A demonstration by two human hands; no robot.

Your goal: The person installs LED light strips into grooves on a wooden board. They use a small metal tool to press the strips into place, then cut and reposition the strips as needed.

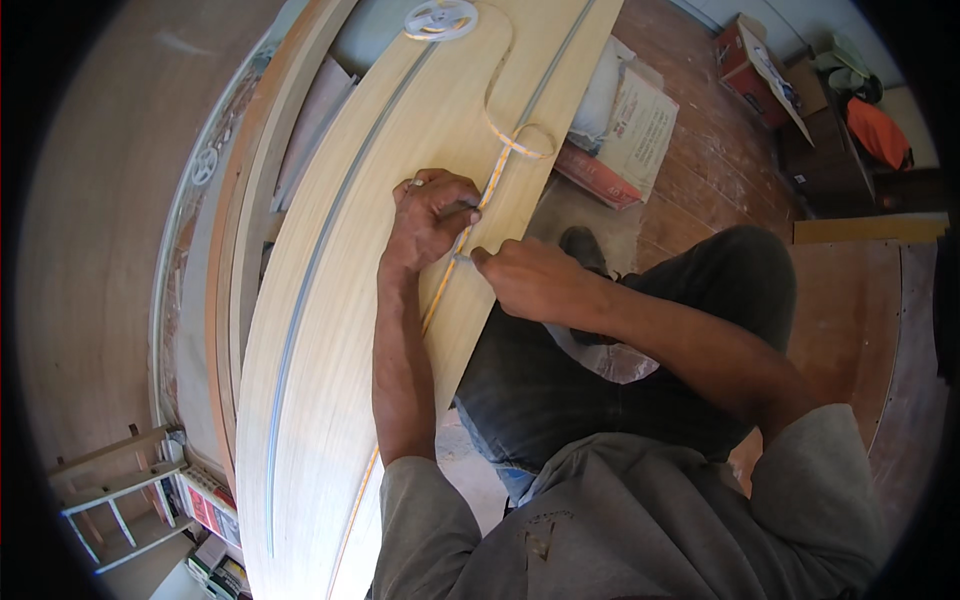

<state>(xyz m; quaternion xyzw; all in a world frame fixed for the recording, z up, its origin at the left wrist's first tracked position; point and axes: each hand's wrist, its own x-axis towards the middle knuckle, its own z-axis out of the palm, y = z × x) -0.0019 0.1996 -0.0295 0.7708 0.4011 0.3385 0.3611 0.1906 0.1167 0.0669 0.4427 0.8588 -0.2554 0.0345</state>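
A long pale wood panel lies across my front. Along its near side runs a thin yellow-and-white LED strip, lying in a narrow lengthwise groove below my hands. Farther up, the loose end curls into a loop and leads back to a white reel at the panel's far end. My left hand is closed, with thumb and finger pinching the strip. Just nearer to me, my right hand is closed with its fingertips at the strip; a small pale bit shows there, too small to name.
A second groove with a grey-blue lining runs along the panel's left part. Wooden boards stand left of it. Paper sacks lie on the floor beyond the right edge, a red box farther right. A ladder is at lower left.
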